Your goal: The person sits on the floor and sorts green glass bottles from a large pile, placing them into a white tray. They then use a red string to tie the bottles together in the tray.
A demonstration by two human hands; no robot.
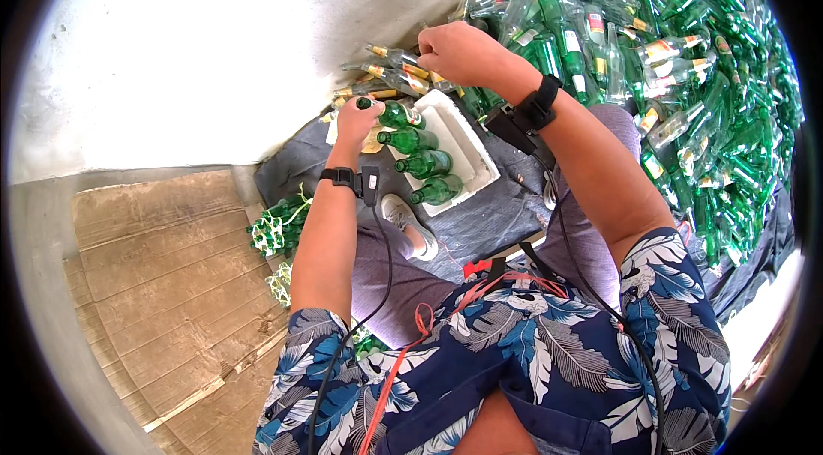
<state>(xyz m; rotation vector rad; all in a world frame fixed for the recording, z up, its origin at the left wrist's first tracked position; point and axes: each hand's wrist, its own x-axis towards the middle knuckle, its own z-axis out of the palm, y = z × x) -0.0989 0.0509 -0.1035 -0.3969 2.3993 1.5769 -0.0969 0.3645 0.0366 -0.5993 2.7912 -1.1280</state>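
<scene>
My left hand (357,124) is closed around the neck of a green glass bottle (402,114), the farthest in a row of several. The other green bottles (424,164) lie side by side, bases over a white foam box (481,162) and necks pointing left past its rim. Beyond the box, my right hand (460,55) hangs over clear glass bottles (405,79) with yellow labels, its fingers curled down. Whether those fingers hold a bottle is hidden behind the hand.
A large heap of green and clear bottles (681,69) rises on my right. Flattened cardboard (173,281) lies on the left, beside netted green bottles (280,227). A white wall (193,56) stands ahead. Dark sheeting (495,217) covers the floor. Cables run from both wrists.
</scene>
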